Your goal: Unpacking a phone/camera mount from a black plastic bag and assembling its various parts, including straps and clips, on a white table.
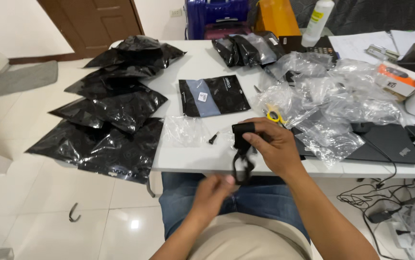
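Holding a small black strap piece (242, 144) at the near edge of the white surface (195, 65), the right hand (272, 144) has its fingers curled round the upper part, w/ the black band wrapped over the index finger. Loose strap ends hang down off the edge toward the lap, and the left hand (211, 195) sits just below them, fingertips touching or nearly touching the dangling loop; it's blurred, so can't tell if it's pinching the strap or only brushing it. Just left of the right hand, on the surface, lies a small black screw-like bit (213, 138) next to an empty clear bag (184, 130). Behind that, approx. centre, lies a flat black-and-grey packet (213, 95). A row of shiny black pouches (116, 110) covers the left side, some overhanging the edge. To the right is a heap of crumpled clear plastic bags (332, 101), w/ yellow-handled scissors (274, 115) at its near left edge, close to the right hand. A dark laptop (385, 142) lies partly under the heap, and a white bottle (317, 21) stands at the far edge.
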